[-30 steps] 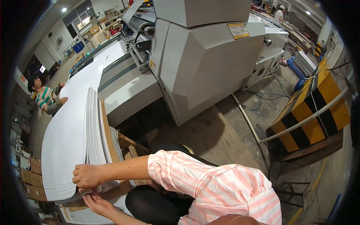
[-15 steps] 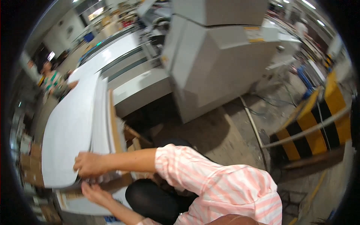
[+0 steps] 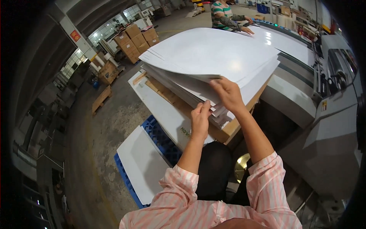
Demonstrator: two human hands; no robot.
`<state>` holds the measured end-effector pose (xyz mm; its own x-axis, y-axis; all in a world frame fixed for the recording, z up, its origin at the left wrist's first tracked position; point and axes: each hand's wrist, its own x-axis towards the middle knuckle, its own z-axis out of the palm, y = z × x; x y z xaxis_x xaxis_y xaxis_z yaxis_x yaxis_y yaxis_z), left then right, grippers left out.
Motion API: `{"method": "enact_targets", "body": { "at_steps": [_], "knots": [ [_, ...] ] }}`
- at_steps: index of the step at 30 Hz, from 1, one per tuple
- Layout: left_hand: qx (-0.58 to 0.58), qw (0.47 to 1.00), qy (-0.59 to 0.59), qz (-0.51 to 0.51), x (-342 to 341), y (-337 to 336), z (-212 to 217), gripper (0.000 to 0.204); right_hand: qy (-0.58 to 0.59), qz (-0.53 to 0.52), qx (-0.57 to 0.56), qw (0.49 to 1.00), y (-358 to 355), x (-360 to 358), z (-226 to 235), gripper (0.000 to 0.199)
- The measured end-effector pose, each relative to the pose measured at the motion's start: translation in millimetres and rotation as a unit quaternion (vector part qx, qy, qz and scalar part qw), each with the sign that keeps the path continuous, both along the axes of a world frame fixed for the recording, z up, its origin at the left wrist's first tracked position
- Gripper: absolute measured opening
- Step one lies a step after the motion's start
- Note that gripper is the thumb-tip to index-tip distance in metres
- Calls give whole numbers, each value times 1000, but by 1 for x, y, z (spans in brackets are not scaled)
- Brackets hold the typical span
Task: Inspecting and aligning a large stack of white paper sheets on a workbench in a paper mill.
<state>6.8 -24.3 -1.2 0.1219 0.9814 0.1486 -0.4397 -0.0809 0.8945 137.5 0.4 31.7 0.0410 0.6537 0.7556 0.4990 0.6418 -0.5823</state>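
Observation:
A tall stack of large white sheets (image 3: 213, 49) lies before me, its near corner bowed upward. Thumb and fingers of my right hand (image 3: 229, 94) are closed on the raised corner of the upper sheets. Just left of it and lower, my left hand (image 3: 200, 118) is closed, its fingertips pressed together at the edges of the sheets beneath. A dark gap shows between the lifted sheets and those below. How many sheets each hand grips cannot be made out.
Under the stack is a brown board (image 3: 225, 134). A blue plastic pallet (image 3: 157, 133) bearing a white panel (image 3: 139, 164) stands lower left. At right is a grey machine (image 3: 328, 141). Across the stack, a co-worker in a striped top (image 3: 221, 13) reaches over the machine's white surface. Cardboard boxes (image 3: 133, 38) stand beyond.
My view has swung left, bringing the stack to the middle and the machine to the right. My left hand, its fingers apart before, is now closed by the corner; the right hand stays on the corner.

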Motion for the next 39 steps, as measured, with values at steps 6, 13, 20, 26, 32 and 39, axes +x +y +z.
{"method": "enact_targets", "body": {
  "at_steps": [6,13,20,26,32,39],
  "knots": [
    [22,999,45,3,1,1,-7,20,355,13,-120,927,1,0,5,34],
    [45,995,87,-30,3,5,-7,15,-184,-44,53,980,-12,7,2,12],
    [37,995,83,-36,-4,4,-5,5,-204,-40,-24,978,-17,11,-1,15],
    [41,995,88,-38,-3,13,-19,12,-206,-35,-19,978,-16,13,-5,17],
    [21,1000,17,-13,-1,9,-9,34,-274,-15,14,962,-18,18,4,41],
    [61,986,153,23,2,12,-14,29,164,39,-151,974,4,10,-4,28]
  ]
}}
